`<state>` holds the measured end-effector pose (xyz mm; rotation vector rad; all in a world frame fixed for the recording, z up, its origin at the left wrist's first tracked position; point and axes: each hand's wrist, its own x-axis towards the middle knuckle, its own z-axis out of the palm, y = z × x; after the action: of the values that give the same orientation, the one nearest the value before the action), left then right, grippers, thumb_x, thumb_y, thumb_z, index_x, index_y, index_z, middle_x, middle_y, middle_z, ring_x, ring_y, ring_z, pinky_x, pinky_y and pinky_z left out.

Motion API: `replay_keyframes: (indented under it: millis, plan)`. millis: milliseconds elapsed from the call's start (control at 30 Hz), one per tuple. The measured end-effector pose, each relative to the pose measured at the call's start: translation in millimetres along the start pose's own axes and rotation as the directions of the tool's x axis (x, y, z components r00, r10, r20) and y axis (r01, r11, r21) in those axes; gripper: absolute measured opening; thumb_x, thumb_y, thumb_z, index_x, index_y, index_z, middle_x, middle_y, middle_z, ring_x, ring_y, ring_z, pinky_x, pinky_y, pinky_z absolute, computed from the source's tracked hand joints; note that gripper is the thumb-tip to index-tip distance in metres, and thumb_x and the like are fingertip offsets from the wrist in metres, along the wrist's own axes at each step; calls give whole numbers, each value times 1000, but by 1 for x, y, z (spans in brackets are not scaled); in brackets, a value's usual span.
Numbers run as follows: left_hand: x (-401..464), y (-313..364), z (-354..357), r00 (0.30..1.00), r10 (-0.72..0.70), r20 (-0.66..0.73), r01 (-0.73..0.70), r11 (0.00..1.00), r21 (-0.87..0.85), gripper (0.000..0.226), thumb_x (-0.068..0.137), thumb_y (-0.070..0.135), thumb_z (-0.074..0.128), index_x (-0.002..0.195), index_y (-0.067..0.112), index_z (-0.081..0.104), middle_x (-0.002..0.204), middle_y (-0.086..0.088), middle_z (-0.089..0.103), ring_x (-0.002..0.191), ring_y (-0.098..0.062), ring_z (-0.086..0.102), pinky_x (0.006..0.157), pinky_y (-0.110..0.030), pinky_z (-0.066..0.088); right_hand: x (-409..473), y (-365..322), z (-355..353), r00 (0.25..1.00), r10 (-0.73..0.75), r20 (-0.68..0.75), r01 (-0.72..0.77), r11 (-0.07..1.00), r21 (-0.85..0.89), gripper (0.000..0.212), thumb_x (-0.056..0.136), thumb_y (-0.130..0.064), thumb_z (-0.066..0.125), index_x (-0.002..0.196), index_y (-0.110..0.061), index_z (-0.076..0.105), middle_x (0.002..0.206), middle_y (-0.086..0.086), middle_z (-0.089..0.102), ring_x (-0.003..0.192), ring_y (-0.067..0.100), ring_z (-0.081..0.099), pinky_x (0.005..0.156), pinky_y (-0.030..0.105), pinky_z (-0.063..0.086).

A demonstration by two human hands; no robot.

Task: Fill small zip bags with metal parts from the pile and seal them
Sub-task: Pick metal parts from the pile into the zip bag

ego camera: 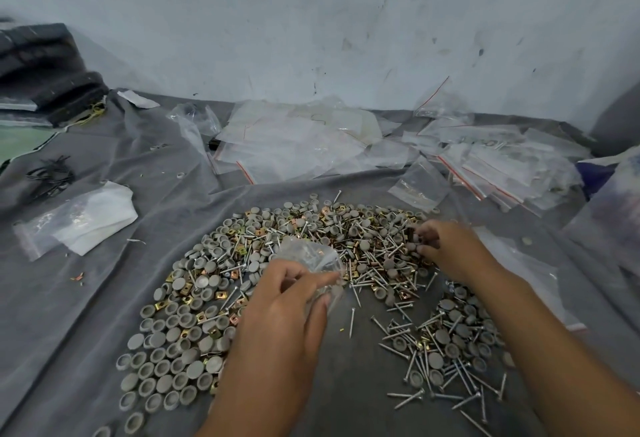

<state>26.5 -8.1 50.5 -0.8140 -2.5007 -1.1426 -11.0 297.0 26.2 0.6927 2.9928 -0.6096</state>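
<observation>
- My left hand pinches a small clear zip bag near the middle of the frame, just above my fingers.
- The bag's mouth seems to face right, but it is blurry, so I am not sure.
- My right hand is at the right of the middle, down in the pile of metal parts. Its fingers are curled on some parts, I think small gray caps.
- The bag lies to the left of my right hand, quite near. I should bring the parts left, into the mouth.
- More bags lie at the top of the frame on the gray cloth.
</observation>
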Motion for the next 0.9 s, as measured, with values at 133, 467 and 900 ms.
replay_keyframes:
  millis: [133, 467, 900]
  plan:
    - [-1, 2, 0, 999, -17, 38, 17, 1000, -4, 34, 85, 26, 74, 118, 30, 72, 97, 21, 42, 93, 5, 48, 78, -2, 36, -15, -3, 5, 999, -40, -2, 40, 996, 78, 12, 94, -26, 71, 101, -26, 62, 111, 1, 67, 100, 19, 59, 83, 30, 45]
    - [-2, 10, 3, 993, -65, 100, 68, 997, -26, 39, 88, 30, 71, 126, 37, 64, 99, 24, 39, 100, 12, 41, 82, 1, 33, -50, -6, 3, 975, 62, -211, 48, 876, 480, 12, 94, -24, 70, 93, -35, 66, 95, -19, 66, 87, -6, 57, 64, 17, 39]
    - [-3, 5, 5, 981, -158, 115, 164, 985, -46, 34, 90, 28, 63, 118, 47, 66, 93, 19, 45, 85, 3, 50, 67, -12, 39, -125, -86, -13, 901, -390, -189, 365, 446, 817, 22, 80, -49, 77, 94, -33, 69, 89, -4, 76, 73, 9, 69, 62, 12, 50]
